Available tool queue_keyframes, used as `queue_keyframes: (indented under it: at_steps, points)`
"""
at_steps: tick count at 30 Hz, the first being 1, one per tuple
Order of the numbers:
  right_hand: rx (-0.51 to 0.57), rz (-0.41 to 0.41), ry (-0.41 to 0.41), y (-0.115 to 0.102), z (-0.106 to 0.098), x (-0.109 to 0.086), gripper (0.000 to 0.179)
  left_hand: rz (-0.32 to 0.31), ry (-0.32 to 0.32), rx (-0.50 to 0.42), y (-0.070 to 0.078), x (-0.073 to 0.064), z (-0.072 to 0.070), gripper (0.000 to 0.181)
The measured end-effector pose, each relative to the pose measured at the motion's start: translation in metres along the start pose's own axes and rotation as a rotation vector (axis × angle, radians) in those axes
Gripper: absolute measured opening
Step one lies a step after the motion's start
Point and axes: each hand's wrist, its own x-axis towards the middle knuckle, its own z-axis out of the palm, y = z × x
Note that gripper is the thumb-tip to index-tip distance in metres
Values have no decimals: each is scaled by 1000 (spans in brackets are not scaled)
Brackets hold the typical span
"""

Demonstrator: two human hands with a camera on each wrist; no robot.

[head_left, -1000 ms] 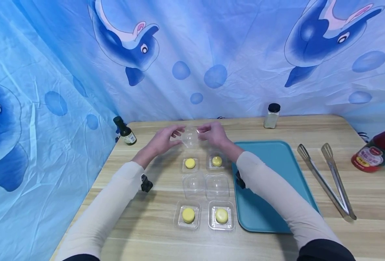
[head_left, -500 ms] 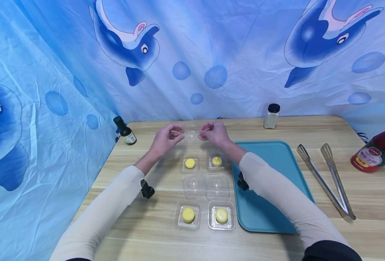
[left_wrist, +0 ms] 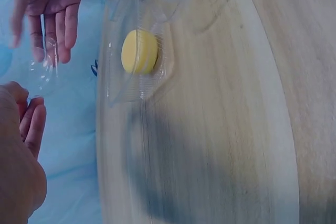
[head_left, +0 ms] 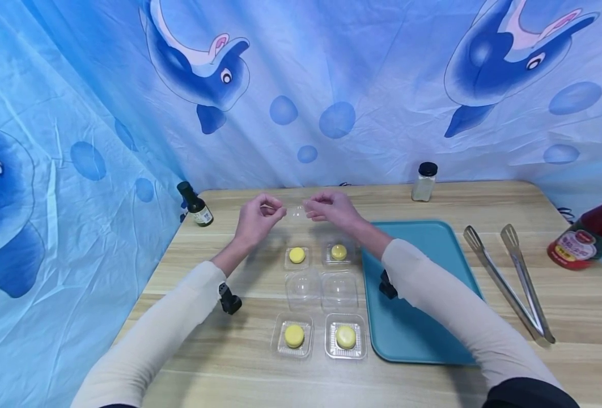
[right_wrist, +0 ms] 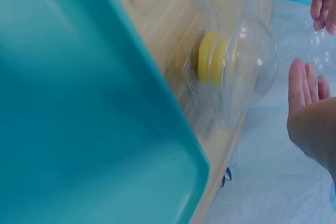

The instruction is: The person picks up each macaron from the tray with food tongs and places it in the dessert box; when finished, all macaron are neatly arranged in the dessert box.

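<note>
A clear plastic dome lid (head_left: 296, 213) is held up over the far part of the table, pinched by my left hand (head_left: 260, 218). My right hand (head_left: 334, 209) is at the lid's other side, its fingers fairly straight in the left wrist view. Below the hands, a yellow macaron (head_left: 297, 255) sits in a clear plastic base, uncovered. Beside it another macaron (right_wrist: 212, 59) is under a domed lid. Two more clear lids (head_left: 303, 290) lie side by side nearer me. At the front, two macarons (head_left: 294, 336) rest in uncovered square plastic bases (head_left: 346, 355).
A teal tray (head_left: 418, 317) lies right of the boxes, with metal tongs (head_left: 520, 289) beyond it. A red-filled jar (head_left: 584, 238) stands far right. A black-capped shaker (head_left: 424, 182) and a small dark bottle (head_left: 195, 205) stand toward the back, before a blue dolphin curtain (head_left: 382, 79).
The lid has been tilted between the hands and looks flatter to the head camera. My right hand's fingers have loosened and straightened. The macarons and their boxes stay where they were.
</note>
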Motion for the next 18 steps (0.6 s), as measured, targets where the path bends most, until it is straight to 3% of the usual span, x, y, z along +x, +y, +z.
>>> queue_keyframes:
  at_steps: [5,11,15,18]
  points:
    - [-21,59,-125,-1,-7,0,67,139,-3,53,-1,-4,-1,12]
    - [-75,83,-239,-2,-13,0,63,274,19,136,-4,-8,-3,13]
    - [-95,78,-264,-5,-15,-2,55,294,-21,150,-5,-9,-5,14]
    - [-117,66,-257,-5,-15,-4,54,248,-110,103,-5,-10,-8,20]
